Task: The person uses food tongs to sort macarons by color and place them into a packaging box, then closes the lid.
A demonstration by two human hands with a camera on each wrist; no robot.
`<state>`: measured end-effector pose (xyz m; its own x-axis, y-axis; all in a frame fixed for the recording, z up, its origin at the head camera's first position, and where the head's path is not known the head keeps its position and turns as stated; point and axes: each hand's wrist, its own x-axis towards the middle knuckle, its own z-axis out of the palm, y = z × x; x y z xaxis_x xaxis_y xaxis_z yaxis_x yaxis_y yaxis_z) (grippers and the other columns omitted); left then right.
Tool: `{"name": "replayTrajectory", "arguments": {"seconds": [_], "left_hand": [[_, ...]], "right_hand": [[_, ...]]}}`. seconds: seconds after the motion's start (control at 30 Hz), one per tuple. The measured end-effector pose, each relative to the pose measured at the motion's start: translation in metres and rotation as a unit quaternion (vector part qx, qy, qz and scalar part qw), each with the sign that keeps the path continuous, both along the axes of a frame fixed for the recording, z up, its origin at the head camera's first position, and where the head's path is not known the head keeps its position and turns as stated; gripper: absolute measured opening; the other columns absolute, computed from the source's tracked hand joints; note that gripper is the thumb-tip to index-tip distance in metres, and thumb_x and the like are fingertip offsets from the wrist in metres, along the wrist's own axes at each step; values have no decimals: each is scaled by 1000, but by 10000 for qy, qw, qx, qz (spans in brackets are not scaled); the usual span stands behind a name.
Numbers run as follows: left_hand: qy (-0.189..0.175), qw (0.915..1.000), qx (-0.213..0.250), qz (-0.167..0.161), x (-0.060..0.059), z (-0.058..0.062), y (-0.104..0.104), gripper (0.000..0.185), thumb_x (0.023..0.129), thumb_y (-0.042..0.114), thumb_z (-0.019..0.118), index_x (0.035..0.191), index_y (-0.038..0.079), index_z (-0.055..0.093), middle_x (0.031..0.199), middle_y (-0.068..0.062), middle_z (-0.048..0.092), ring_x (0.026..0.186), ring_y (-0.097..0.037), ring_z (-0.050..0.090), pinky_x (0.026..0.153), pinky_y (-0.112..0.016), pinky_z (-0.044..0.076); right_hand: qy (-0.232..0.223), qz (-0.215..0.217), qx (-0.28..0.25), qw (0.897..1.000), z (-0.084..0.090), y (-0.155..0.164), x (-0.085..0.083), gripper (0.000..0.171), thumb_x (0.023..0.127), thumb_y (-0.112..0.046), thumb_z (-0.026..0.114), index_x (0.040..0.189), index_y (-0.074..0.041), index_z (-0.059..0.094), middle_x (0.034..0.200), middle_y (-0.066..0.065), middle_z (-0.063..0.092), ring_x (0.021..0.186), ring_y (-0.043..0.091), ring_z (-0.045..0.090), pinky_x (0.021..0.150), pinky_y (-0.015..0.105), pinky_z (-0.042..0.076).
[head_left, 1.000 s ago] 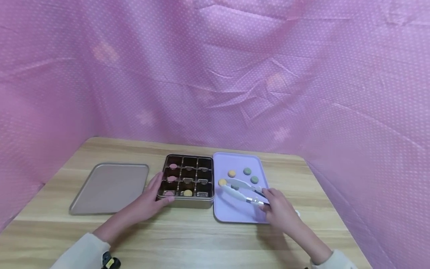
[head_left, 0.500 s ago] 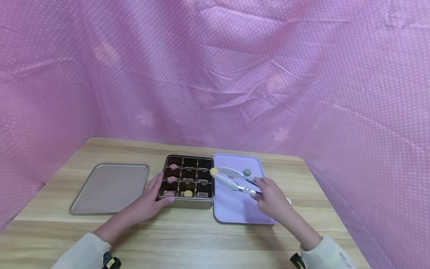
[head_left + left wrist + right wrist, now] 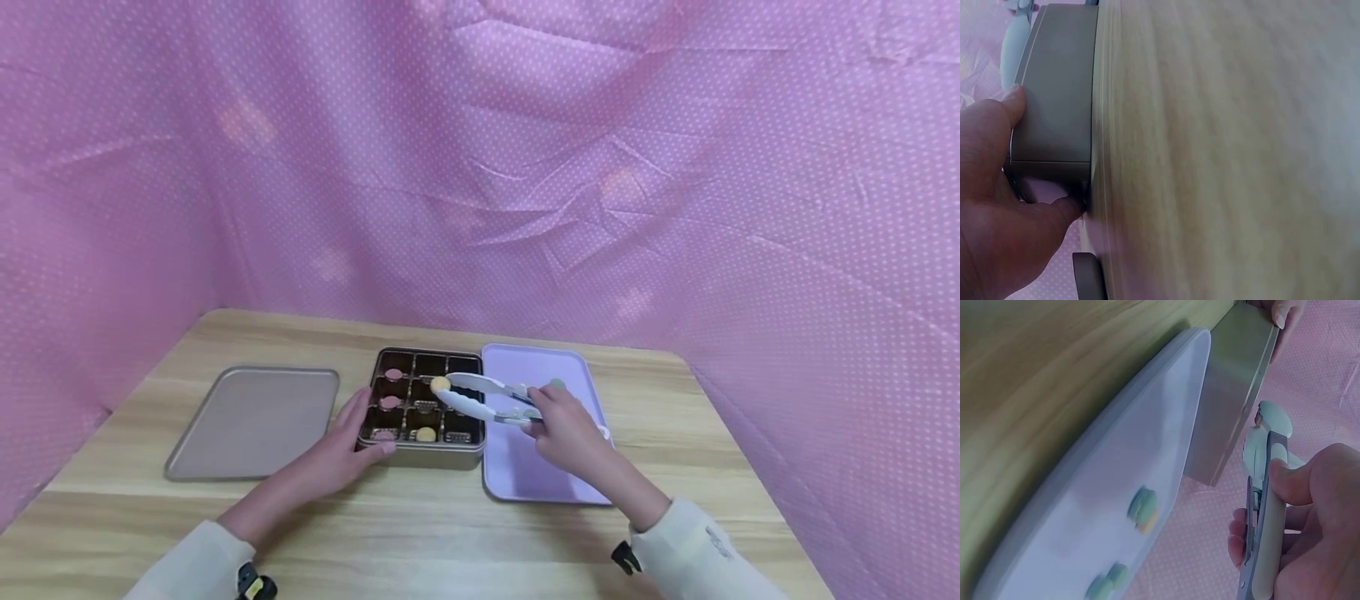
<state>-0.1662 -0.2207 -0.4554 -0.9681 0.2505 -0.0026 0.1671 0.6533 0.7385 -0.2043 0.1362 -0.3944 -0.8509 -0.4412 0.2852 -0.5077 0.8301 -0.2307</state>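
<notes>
A dark tin box [image 3: 465, 450] with a grid of compartments sits mid-table. Its left column holds pink macarons [image 3: 388, 402], and a yellow macaron [image 3: 426, 434] lies in the front row. My left hand [image 3: 360, 433] grips the tin's front-left corner, with the thumb on the front wall [image 3: 1054, 100]. My right hand [image 3: 536, 408] grips white tongs [image 3: 480, 398]. They pinch a second yellow macaron [image 3: 439, 384] over the tin's middle compartments. The right wrist view shows the tongs [image 3: 1266, 506] in my fingers above the lilac tray [image 3: 1116, 506].
The lilac tray [image 3: 540, 475] lies right of the tin and touches it, with green macarons [image 3: 1142, 506] on it. The tin's flat lid [image 3: 255, 421] lies to the left on the wooden table [image 3: 450, 533]. Pink dotted cloth [image 3: 480, 167] walls in the back and sides.
My right hand has carried the tongs and the yellow macaron leftward, from the lilac tray to above the tin. The left hand has stayed on the tin's corner.
</notes>
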Motion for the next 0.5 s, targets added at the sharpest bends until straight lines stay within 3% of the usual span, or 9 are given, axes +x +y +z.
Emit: {"name": "replayTrajectory", "arguments": {"seconds": [0.5], "left_hand": [[42, 10000, 2, -17, -4, -4, -4, 109, 92, 67, 56, 161, 18, -14, 168, -18, -10, 150, -52, 11, 117, -70, 16]], "right_hand": [[-145, -6, 324, 9994, 3, -18, -10, 50, 88, -18, 76, 133, -2, 63, 108, 8, 68, 96, 26, 62, 72, 41, 56]]}}
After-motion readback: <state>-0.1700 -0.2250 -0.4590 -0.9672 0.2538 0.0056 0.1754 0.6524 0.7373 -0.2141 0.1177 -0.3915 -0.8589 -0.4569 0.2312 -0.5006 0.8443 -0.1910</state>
